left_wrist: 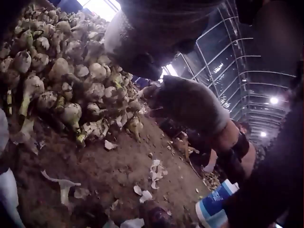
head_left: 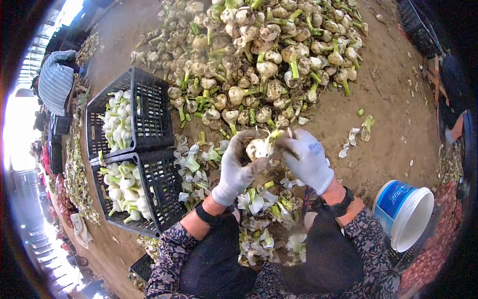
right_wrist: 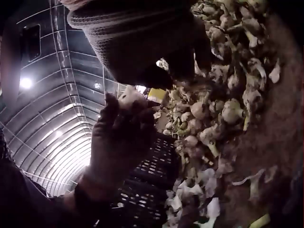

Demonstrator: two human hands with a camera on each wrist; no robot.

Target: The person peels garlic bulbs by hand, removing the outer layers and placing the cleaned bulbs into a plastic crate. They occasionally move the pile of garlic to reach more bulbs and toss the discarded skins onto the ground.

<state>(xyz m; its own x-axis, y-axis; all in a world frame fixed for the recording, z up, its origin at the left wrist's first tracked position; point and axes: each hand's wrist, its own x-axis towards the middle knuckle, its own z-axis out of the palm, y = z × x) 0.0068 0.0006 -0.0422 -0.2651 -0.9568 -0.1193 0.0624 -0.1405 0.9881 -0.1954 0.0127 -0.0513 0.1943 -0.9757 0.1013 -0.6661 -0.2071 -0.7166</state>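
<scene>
A garlic bulb [head_left: 260, 149] with dirty outer skin and a short green stem is held in front of the body in the head view. My gloved left hand [head_left: 236, 169] curls its fingers and thumb round the bulb from the left. On the right, my gloved right hand [head_left: 308, 158] has its fingers bent at the stem side, pinching at the skin or stem. The right wrist view shows the pale bulb [right_wrist: 131, 97] in the left hand [right_wrist: 118, 137]. In the left wrist view the right hand [left_wrist: 190, 102] reaches toward it, its fingertips partly in shadow.
A large heap of untrimmed bulbs [head_left: 244, 65] lies ahead. Two black crates [head_left: 152, 107] with cleaned bulbs stand at left. Peeled skins [head_left: 259, 202] litter the ground between the legs. A white-and-blue bucket [head_left: 397, 199] stands at right, and a person [head_left: 56, 82] bends at far left.
</scene>
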